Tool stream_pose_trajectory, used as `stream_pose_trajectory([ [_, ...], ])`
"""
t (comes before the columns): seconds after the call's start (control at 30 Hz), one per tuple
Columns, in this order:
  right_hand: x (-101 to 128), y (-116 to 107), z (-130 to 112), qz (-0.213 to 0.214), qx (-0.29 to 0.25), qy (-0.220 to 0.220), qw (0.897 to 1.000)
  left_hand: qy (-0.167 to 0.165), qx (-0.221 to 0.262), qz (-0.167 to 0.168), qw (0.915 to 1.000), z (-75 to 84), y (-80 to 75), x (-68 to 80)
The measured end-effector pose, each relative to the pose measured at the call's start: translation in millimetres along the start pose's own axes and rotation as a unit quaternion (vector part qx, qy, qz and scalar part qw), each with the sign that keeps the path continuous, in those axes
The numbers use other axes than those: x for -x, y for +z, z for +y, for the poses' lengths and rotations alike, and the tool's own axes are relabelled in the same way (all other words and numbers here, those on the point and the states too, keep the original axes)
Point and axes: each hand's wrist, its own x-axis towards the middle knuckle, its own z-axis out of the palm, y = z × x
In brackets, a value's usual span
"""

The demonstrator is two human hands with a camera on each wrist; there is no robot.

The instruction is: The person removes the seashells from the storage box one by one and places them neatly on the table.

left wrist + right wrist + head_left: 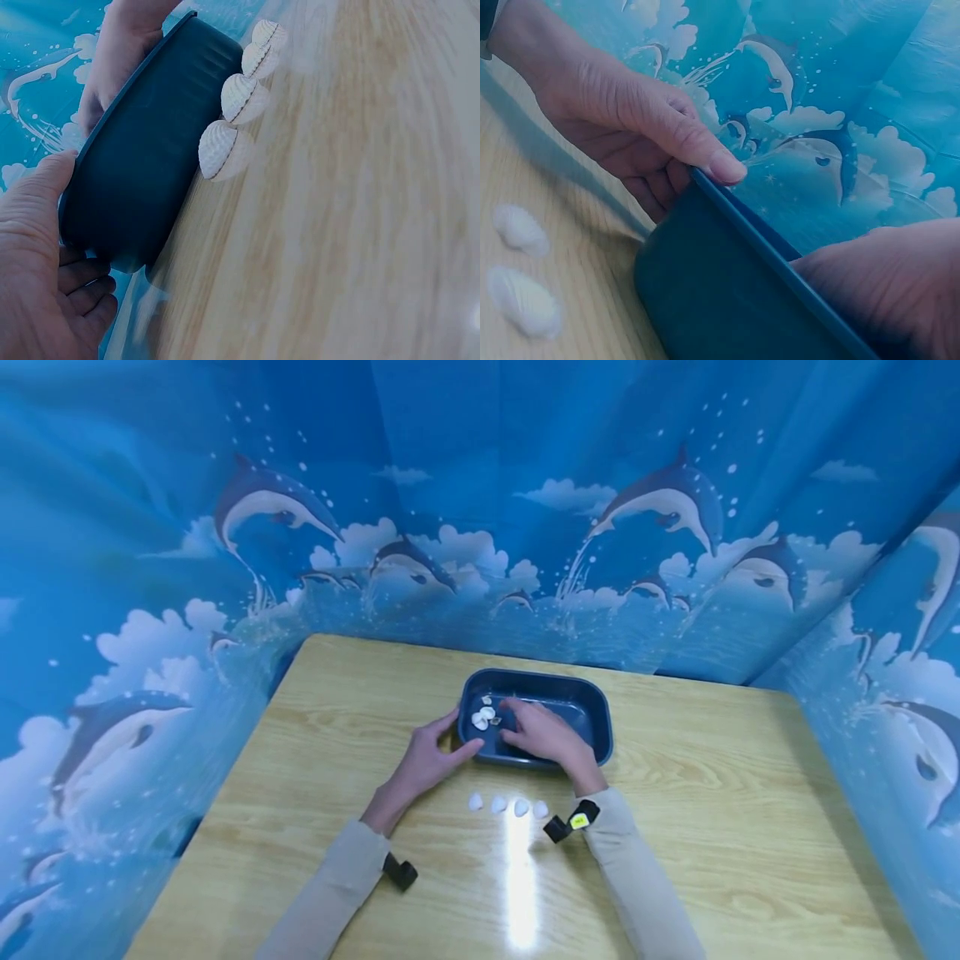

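A dark blue plastic basin [534, 762] stands on the table. Its left end is gripped by my left hand [431, 762], the thumb over the rim and the fingers along the outside wall, as the right wrist view shows. Inside, at the left, several white shells [483, 718] lie in a small heap. Over the basin floor, just right of that heap, is my right hand [546, 732], its thumb and forefinger spread apart with nothing visible between them. The basin wall hides its fingertips in both wrist views. In front of the basin, several white ribbed seashells [219, 148] sit in a row.
The wood-grain table [720, 827] reaches out on both sides of the basin. A blue dolphin-print curtain [480, 468] hangs behind the table and at its sides. Glare shows on the tabletop near the shell row.
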Motion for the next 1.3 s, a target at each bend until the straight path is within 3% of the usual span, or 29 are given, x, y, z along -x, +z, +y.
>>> stream_pose_trajectory([
  [0.33, -21, 9, -10, -0.029, 0.035, -0.012, 0.999, 0.025, 0.011, 0.006, 0.9996, -3.7, 1.2, -1.0],
  [0.53, -21, 14, -10, -0.044, 0.023, -0.014, 0.999, 0.03, 0.012, 0.005, 0.9994, -4.4, 0.6, -1.3],
  [0.7, -19, 15, -10, -0.018, 0.024, -0.022, 0.999, 0.034, 0.014, 0.004, 0.9993, -5.7, 0.1, -1.6],
  [0.87, -16, 16, -10, 0.029, 0.059, -0.009, 0.998, 0.024, 0.011, 0.009, 0.9996, -4.9, 0.8, -1.2],
  [1.3, -14, 12, -9, 0.037, 0.088, 0.011, 0.995, 0.009, 0.011, 0.001, 0.9999, -3.4, 0.7, -0.2],
])
